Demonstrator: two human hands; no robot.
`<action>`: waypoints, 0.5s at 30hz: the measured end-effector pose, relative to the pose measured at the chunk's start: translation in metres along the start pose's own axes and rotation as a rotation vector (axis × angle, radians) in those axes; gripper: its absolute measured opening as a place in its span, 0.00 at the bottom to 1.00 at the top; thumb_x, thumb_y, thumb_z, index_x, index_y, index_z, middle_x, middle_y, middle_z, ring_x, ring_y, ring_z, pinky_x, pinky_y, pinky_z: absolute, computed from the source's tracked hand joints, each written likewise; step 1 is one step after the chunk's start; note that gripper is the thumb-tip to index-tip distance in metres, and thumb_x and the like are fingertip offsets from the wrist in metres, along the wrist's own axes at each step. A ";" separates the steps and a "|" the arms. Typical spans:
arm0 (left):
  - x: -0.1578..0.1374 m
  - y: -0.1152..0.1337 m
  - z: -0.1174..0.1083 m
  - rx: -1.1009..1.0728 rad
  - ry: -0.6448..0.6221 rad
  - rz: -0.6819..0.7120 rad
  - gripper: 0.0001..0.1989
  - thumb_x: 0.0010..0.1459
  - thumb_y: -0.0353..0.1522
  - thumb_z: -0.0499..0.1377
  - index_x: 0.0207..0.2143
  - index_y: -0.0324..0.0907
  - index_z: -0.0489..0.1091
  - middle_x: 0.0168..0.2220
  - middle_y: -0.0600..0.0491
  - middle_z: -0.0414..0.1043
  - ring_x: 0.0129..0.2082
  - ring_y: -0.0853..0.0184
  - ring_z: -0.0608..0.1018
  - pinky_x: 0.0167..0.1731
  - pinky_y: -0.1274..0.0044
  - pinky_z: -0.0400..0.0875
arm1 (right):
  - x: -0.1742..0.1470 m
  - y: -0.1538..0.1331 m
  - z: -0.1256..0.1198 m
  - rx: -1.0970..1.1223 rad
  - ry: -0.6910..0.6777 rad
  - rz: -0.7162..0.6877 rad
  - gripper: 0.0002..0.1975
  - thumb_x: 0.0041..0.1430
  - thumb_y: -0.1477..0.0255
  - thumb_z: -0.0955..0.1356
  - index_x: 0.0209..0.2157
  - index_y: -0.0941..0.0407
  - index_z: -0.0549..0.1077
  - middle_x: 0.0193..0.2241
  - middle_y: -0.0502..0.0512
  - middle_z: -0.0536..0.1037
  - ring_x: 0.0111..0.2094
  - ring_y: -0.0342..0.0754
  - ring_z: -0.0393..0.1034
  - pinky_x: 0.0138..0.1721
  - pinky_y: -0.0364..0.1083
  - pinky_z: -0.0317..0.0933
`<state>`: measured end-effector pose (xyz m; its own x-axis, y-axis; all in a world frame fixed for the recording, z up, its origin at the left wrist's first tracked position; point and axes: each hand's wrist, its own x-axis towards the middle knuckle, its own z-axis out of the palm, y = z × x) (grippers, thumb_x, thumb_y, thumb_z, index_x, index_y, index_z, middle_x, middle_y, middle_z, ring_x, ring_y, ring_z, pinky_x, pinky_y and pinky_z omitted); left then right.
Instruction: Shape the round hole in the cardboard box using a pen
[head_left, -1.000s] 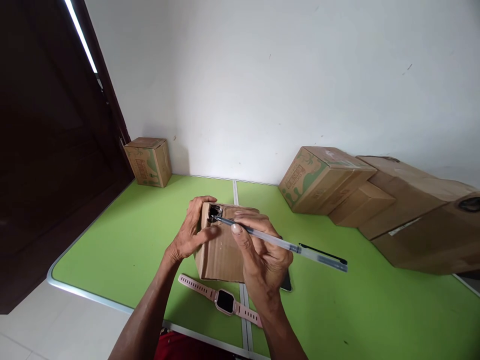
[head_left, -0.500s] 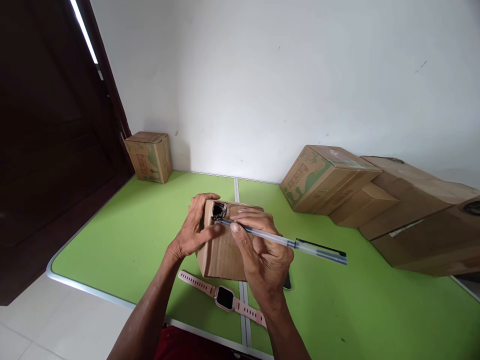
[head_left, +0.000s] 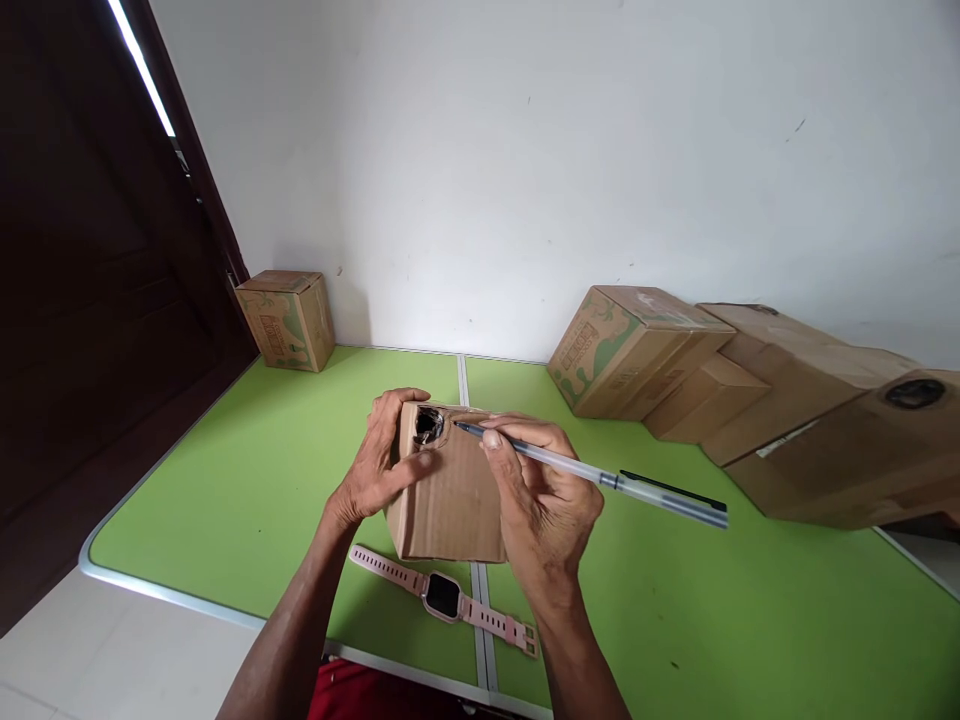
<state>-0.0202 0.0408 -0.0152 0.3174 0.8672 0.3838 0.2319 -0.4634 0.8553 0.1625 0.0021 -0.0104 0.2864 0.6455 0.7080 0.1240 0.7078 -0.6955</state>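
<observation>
Green counter [head_left: 247, 480]: four closed cartons stand along the wall, one at the left [head_left: 286, 320], three grouped at the right [head_left: 637, 350].

Small cardboard box [head_left: 450, 490] stands mid-counter; a round hole [head_left: 428, 425] in its top shows dark, contents not discernible.

Left hand [head_left: 379, 465] is wrapped around the box's left edge, thumb on the front face. Right hand [head_left: 544, 500] pinches a capped pen [head_left: 600, 478]. Against 0.5 s ago, the pen tip has drawn back right, now just clear of the hole.

Pink watch [head_left: 444, 598] lies flat in front of the box.
</observation>
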 end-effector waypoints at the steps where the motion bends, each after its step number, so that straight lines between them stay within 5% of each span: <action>1: 0.000 0.000 0.000 0.002 0.000 0.000 0.31 0.58 0.46 0.59 0.61 0.46 0.62 0.56 0.44 0.64 0.59 0.46 0.68 0.62 0.52 0.62 | 0.000 0.001 0.000 -0.009 0.006 0.008 0.05 0.70 0.76 0.73 0.43 0.51 0.80 0.42 0.51 0.81 0.48 0.46 0.79 0.50 0.45 0.74; 9: -0.001 -0.001 0.000 0.015 -0.005 -0.004 0.31 0.59 0.47 0.59 0.62 0.45 0.61 0.57 0.44 0.65 0.60 0.46 0.67 0.61 0.53 0.64 | 0.007 -0.007 -0.001 0.001 0.085 0.091 0.02 0.69 0.70 0.75 0.42 0.51 0.81 0.39 0.51 0.84 0.39 0.46 0.81 0.39 0.46 0.74; 12: -0.002 -0.003 -0.002 0.024 -0.007 -0.003 0.31 0.59 0.46 0.58 0.62 0.46 0.61 0.58 0.44 0.64 0.60 0.46 0.67 0.61 0.53 0.63 | 0.024 -0.002 -0.040 0.059 0.295 0.123 0.06 0.69 0.64 0.72 0.40 0.51 0.76 0.39 0.52 0.84 0.40 0.50 0.82 0.36 0.48 0.75; 15: -0.002 -0.005 -0.003 0.028 -0.004 0.004 0.30 0.60 0.46 0.58 0.62 0.46 0.61 0.60 0.44 0.64 0.61 0.46 0.67 0.62 0.52 0.61 | 0.034 0.016 -0.108 -0.443 0.343 0.286 0.14 0.70 0.55 0.65 0.40 0.50 0.69 0.36 0.54 0.82 0.38 0.53 0.82 0.34 0.49 0.72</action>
<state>-0.0250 0.0418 -0.0188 0.3224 0.8645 0.3857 0.2562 -0.4719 0.8436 0.2767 0.0046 -0.0111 0.6458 0.6109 0.4579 0.3586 0.2868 -0.8884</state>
